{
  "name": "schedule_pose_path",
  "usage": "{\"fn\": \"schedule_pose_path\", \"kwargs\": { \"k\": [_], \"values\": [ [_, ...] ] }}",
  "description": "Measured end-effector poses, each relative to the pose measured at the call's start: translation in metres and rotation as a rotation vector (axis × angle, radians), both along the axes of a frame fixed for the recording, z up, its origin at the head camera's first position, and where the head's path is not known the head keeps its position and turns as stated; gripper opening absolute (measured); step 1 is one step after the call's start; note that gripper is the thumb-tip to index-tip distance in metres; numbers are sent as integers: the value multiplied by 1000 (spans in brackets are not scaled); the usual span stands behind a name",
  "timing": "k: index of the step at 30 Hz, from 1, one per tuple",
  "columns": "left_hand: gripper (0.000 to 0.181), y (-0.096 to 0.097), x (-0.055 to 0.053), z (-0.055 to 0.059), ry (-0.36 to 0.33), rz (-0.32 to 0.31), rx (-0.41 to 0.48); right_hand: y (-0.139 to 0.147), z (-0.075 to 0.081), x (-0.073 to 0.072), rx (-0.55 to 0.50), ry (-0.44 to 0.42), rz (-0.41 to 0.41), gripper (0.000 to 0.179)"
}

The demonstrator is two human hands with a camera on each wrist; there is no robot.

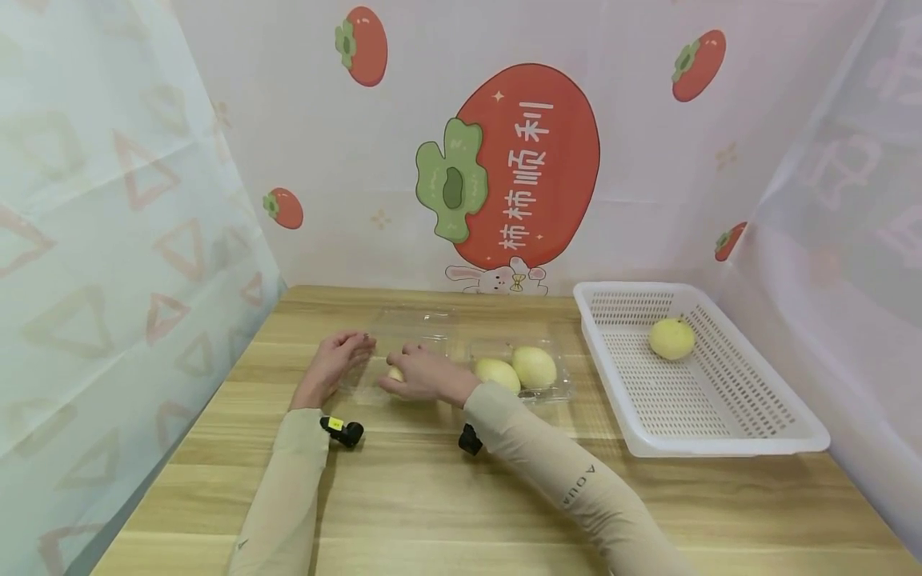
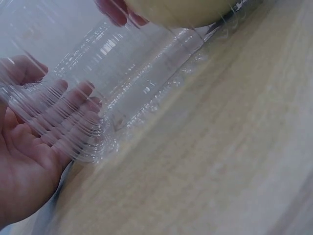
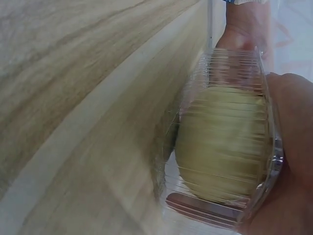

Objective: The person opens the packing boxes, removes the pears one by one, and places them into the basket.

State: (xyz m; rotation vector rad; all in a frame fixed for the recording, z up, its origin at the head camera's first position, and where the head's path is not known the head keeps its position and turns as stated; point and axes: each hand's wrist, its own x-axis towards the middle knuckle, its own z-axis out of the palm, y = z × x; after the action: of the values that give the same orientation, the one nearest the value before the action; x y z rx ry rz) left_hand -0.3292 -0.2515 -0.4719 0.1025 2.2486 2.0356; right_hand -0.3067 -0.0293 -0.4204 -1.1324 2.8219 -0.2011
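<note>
A clear plastic clamshell box (image 2: 112,105) lies with its lid (image 1: 414,322) folded back, between the two hands. My right hand (image 1: 426,376) reaches down into it and grips a pale yellow pear (image 1: 394,374), mostly covered by the fingers in the head view. Through the box's ribbed wall, the right wrist view shows that pear (image 3: 220,147) low inside the box. At the left end of the box is my left hand (image 1: 337,364). Its fingers (image 2: 73,105) lie extended along the plastic, with the palm facing the box.
Just right of the hands, another clear box (image 1: 565,390) holds two yellow pears (image 1: 535,368), partly behind the right wrist. A white perforated basket (image 1: 612,392) with one pear (image 1: 672,338) stands on the right of the wooden table (image 1: 403,504). A printed backdrop rises behind.
</note>
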Motion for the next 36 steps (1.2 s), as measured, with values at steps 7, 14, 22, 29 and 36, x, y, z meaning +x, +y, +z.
{"fn": "schedule_pose_path", "kwargs": {
  "k": [7,14,22,29,36],
  "values": [
    [52,1,2,3,-17,-9,26,-1,-2,-4,-32,-17,2,59],
    [51,3,11,15,-32,-20,86,-1,-6,-8,-70,-19,27,58],
    [55,3,4,7,-14,0,41,10,12,-9,-111,7,49,58],
    [55,1,4,1,-10,6,51,16,25,-9,-121,50,69,54],
    [56,1,3,2,-13,7,32,23,47,-11,-122,68,66,54]
  ]
}}
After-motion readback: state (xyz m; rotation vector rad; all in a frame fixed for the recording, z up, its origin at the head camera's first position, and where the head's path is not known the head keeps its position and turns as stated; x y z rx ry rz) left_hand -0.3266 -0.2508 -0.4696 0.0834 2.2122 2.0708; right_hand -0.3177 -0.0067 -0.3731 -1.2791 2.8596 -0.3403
